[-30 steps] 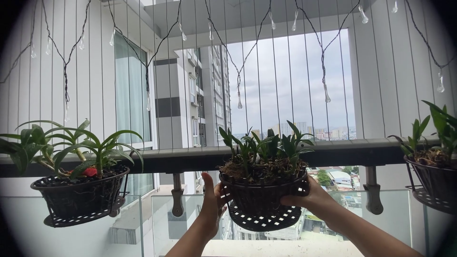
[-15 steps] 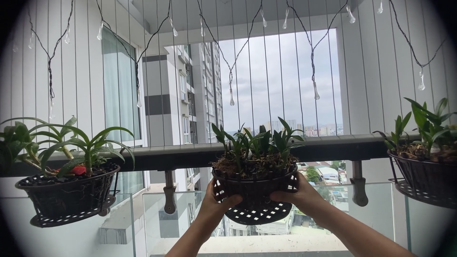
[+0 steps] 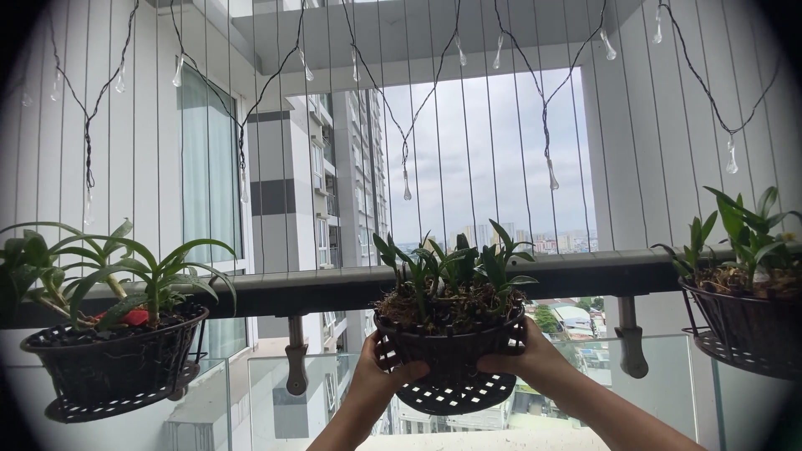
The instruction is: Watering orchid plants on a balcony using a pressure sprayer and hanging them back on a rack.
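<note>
no packages, labels, signs or screens show anywhere in this balcony view; nothing printed or boxed hangs on the railing or stands near the hands.

The dark brown plastic lattice basket [image 3: 451,355] at the centre has a grid of square holes and carries green strap-like leaves [image 3: 451,259] over brownish roots. The matching left basket [image 3: 113,363] shows something red [image 3: 134,317], perhaps a flower. The far rail [image 3: 334,288] is dark grey; the wall slats [image 3: 668,150] are white.
</note>
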